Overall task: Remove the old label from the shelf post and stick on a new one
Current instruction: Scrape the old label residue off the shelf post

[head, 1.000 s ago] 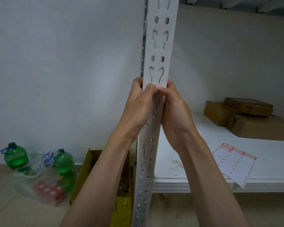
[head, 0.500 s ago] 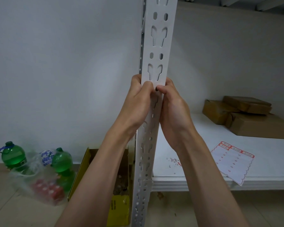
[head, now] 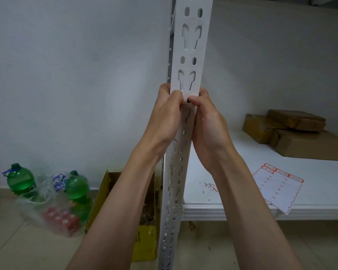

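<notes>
A white slotted shelf post [head: 191,47] stands upright in the middle of the view. Both hands clasp it at the same height, fingers wrapped behind its edges. My left hand [head: 164,117] holds the left edge and my right hand [head: 209,121] the right edge. The two thumbs meet on the post's front face, just under a keyhole slot. No label shows on the post; the spot under the thumbs is hidden. A sheet of red-bordered labels [head: 275,188] lies on the white shelf board [head: 232,191] to the right, overhanging its front edge.
Small red and white paper scraps [head: 208,186] lie on the shelf near the post. Brown cardboard boxes [head: 300,137] are stacked at the shelf's back right. On the floor to the left are an open yellow box [head: 144,242], green bottles [head: 21,178] and a plastic bag [head: 47,209].
Both hands stay on the same spot of the post with thumbs pressed together. Only the view has shifted slightly.
</notes>
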`<action>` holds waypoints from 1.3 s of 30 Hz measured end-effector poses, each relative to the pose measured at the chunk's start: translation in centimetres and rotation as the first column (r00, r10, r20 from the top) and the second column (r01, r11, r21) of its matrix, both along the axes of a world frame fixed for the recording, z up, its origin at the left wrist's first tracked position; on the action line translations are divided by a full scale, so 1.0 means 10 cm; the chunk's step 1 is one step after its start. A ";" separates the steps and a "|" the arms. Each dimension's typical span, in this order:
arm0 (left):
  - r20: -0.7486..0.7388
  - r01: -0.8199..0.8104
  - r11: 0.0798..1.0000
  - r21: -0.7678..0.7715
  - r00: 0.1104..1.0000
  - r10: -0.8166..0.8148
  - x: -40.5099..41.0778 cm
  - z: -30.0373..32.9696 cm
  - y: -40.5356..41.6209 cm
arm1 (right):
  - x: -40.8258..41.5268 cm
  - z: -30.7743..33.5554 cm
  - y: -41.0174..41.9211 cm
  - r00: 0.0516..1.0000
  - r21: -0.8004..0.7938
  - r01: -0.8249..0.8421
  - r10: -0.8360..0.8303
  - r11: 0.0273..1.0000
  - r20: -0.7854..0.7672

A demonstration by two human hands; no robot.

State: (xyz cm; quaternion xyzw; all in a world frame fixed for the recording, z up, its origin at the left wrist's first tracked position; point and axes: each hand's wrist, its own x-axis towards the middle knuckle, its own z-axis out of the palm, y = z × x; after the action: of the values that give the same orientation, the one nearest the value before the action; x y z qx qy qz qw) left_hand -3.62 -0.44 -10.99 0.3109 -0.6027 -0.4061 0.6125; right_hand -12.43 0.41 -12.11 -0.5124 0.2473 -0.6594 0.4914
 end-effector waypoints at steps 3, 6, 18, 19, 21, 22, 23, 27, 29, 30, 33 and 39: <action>-0.004 0.017 1.000 -0.007 1.000 -0.017 0.00 -0.01 0.01 | -0.01 0.00 0.01 1.000 -0.010 -0.007 0.007 1.000 -0.010; 0.012 0.034 0.999 -0.010 0.999 -0.034 0.02 -0.03 0.00 | -0.02 0.00 0.01 0.997 -0.044 0.051 -0.053 0.998 -0.060; -0.098 0.141 0.990 0.012 0.985 -0.139 0.08 -0.06 -0.02 | -0.04 -0.25 -0.10 0.336 -0.755 0.626 -0.941 0.195 0.036; -0.096 0.144 0.989 0.013 0.985 -0.142 0.08 -0.05 -0.01 | -0.03 -0.26 -0.10 0.317 -0.761 0.624 -0.948 0.177 0.039; -0.094 0.139 0.990 0.021 0.986 -0.137 0.08 -0.04 0.00 | -0.01 -0.27 -0.10 0.295 -0.769 0.620 -0.954 0.157 0.043; -0.091 0.135 0.991 0.021 0.987 -0.133 0.07 -0.04 0.00 | -0.01 -0.26 -0.10 0.290 -0.771 0.618 -0.956 0.153 0.042; -0.085 0.133 0.991 0.018 0.988 -0.131 0.07 -0.04 -0.01 | 0.01 -0.25 -0.09 0.284 -0.773 0.616 -0.958 0.152 0.038; -0.080 0.114 0.993 0.028 0.991 -0.111 0.06 -0.06 -0.02 | 0.08 -0.23 -0.07 0.243 -0.760 0.632 -0.970 0.155 0.005; -0.078 0.109 0.993 0.038 0.991 -0.106 0.05 -0.07 -0.03 | 0.12 -0.24 -0.07 0.229 -0.747 0.644 -0.973 0.166 -0.018; -0.082 0.111 0.993 0.037 0.991 -0.108 0.05 -0.08 -0.03 | 0.14 -0.25 -0.07 0.230 -0.739 0.650 -0.973 0.177 -0.030; -0.094 0.108 0.994 0.027 0.990 -0.105 0.05 -0.07 -0.03 | 0.16 -0.27 -0.10 0.241 -0.727 0.658 -0.969 0.197 -0.045; -0.102 0.131 0.991 0.003 0.986 -0.130 0.05 -0.09 -0.05 | 0.16 -0.30 -0.12 0.268 -0.729 0.655 -0.963 0.200 -0.024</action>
State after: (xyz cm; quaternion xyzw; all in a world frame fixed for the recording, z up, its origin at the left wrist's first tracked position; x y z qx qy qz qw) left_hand -3.13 -0.93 -11.94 0.2528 -0.5878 -0.4634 0.6130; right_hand -10.87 -0.81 -15.08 -0.5558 0.3824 -0.7035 -0.2233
